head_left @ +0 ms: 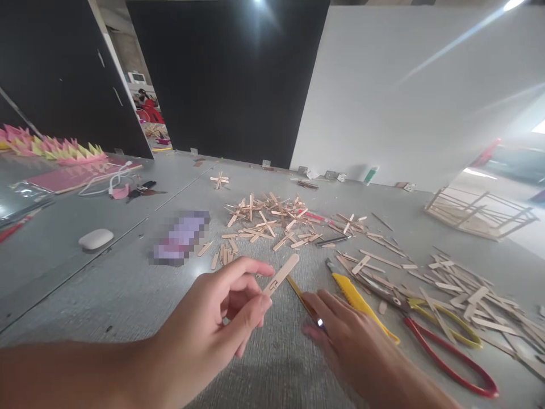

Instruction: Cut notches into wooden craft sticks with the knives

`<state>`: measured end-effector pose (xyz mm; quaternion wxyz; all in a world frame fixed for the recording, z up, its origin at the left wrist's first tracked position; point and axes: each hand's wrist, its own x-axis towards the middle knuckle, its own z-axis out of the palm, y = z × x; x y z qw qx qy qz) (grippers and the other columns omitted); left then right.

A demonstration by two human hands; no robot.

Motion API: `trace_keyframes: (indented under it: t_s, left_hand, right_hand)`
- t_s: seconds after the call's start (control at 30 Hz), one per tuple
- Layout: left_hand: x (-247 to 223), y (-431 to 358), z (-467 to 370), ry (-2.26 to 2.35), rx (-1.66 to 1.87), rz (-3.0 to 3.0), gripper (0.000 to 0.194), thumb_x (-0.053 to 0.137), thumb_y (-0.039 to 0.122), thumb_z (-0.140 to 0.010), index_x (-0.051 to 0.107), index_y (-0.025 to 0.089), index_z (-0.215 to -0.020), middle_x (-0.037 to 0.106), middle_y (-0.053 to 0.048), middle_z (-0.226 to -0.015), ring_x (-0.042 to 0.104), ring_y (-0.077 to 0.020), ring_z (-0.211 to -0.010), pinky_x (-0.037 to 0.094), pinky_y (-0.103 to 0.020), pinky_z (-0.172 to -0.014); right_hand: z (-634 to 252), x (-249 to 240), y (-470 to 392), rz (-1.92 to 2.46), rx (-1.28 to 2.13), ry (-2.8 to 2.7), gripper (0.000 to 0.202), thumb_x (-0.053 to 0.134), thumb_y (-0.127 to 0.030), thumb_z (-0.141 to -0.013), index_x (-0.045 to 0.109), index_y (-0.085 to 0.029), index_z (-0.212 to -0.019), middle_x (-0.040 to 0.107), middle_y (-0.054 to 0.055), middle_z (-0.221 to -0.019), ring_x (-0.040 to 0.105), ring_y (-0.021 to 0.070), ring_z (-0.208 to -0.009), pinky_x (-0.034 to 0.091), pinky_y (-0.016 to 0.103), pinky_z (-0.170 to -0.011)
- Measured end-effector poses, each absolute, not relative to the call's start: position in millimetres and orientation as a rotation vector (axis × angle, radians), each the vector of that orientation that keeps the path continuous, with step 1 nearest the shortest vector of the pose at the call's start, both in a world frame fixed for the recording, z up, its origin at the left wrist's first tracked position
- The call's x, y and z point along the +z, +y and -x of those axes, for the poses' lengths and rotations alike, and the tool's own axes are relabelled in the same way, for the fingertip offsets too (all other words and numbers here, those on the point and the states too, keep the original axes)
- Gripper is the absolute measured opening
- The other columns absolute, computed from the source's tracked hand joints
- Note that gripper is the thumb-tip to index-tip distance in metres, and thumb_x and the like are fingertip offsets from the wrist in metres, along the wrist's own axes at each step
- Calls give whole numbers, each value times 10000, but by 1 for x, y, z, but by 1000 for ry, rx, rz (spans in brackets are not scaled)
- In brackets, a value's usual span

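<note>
My left hand (238,307) pinches a short wooden stick (284,272) between thumb and fingers; the stick has a rounded tip and a small notch cut in it. To its right, my right hand (336,326) lies low over the table with its fingers around a thin yellow tool (298,291), whose far end is partly hidden. A yellow utility knife (357,295) lies just beyond my right hand. Past both hands is a pile of cut wooden sticks (266,218), some joined into crosses and stars.
Pliers with red and yellow handles (447,358) lie at the right beside more sticks (472,295). A wooden frame (481,216) stands behind them. On the left are a blurred purple object (181,237), a white case (96,239) and a cable (113,179). Panels (230,74) rise behind.
</note>
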<state>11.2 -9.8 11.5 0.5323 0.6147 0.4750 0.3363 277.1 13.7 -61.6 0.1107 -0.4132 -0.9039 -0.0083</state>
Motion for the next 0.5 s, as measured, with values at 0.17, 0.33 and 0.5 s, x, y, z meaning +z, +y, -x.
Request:
trace_keyframes:
  t_s: [0.17, 0.33, 0.5]
  left_hand:
    - [13, -17, -7, 1125, 830, -1441, 399, 575, 495, -1003, 535, 281, -1338, 597, 30, -798, 543, -98, -577, 529, -226, -550]
    - [11, -19, -6, 1137, 854, -1460, 385, 589, 474, -994, 592, 295, -1335, 615, 16, -790, 581, -120, -619, 545, -224, -548]
    - [10, -17, -7, 1176, 850, -1464, 333, 562, 459, -1007, 602, 277, -1283, 651, 14, -803, 594, -110, -569, 537, -228, -542]
  right_hand:
    - [-284, -67, 9, 1225, 2, -2573, 332, 375, -58, -907, 546, -194, -1157, 701, 101, -929, 737, 226, -754, 598, 344, -592]
    - [-282, -31, 10, 1281, -15, -2336, 120, 391, -237, -1015, 497, -266, -969, 689, 35, -731, 689, 197, -540, 530, 286, -419]
    - [-281, -2, -5, 1271, 47, -2209, 110, 482, -362, -1022, 542, -300, -954, 678, -20, -625, 629, 150, -425, 508, 223, -379]
